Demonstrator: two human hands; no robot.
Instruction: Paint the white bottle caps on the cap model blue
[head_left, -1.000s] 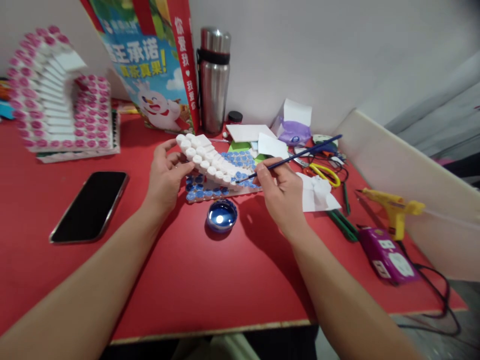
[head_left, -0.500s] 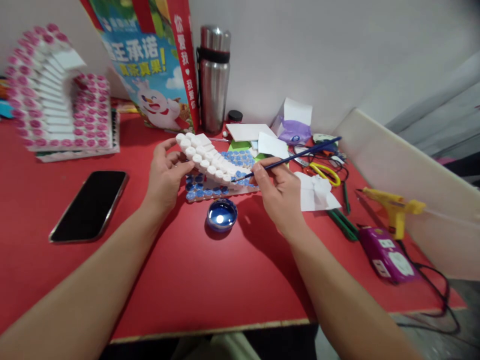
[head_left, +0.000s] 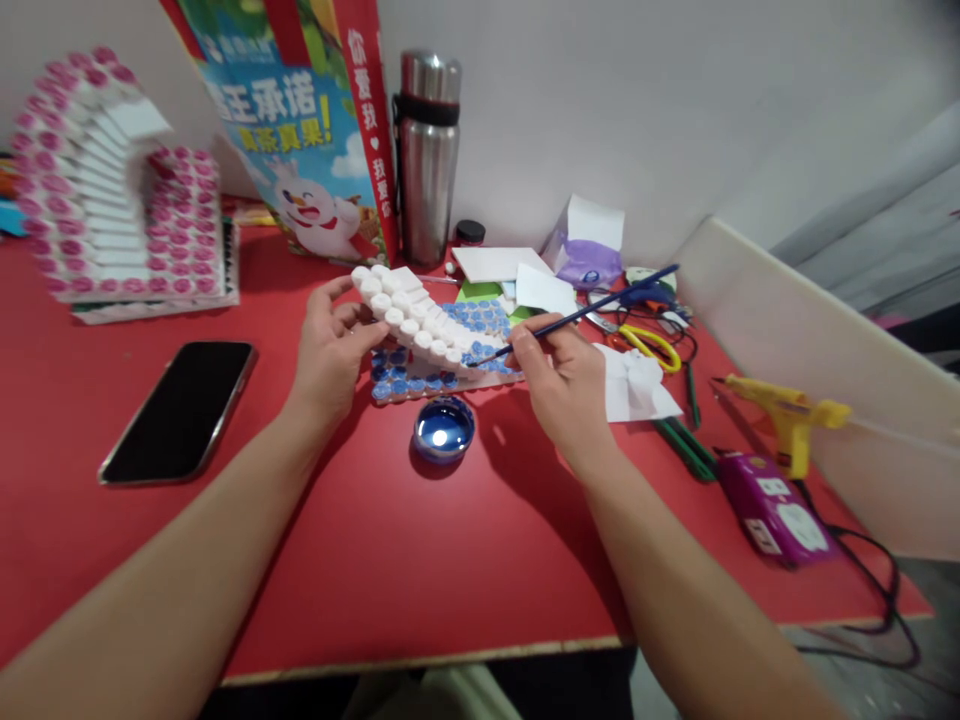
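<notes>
My left hand point(head_left: 334, 345) grips the raised end of a model staircase point(head_left: 420, 322), made of white paper rolls with steps along its top. The rolls at its lower right end are blue, and so are those on its base point(head_left: 412, 385). In my right hand point(head_left: 559, 385) a thin dark blue paintbrush point(head_left: 600, 310) is pinched, its tip touching or very near the rolls at the blue end. Just in front of the base stands a small round dish of blue paint point(head_left: 443, 430). Fingers of the left hand behind the model are partly hidden.
A phone point(head_left: 180, 412) lies at left, below a pink-and-white model point(head_left: 112, 200). A steel flask point(head_left: 429, 160) and a printed bag point(head_left: 300, 130) stand at the back. To the right are yellow scissors point(head_left: 651, 346), a green cutter point(head_left: 686, 450), a glue gun point(head_left: 787, 410) and a purple packet point(head_left: 776, 510).
My right hand and the paintbrush have shifted slightly to the right, the tip moving along the blue rolls. My left hand and the model look still.
</notes>
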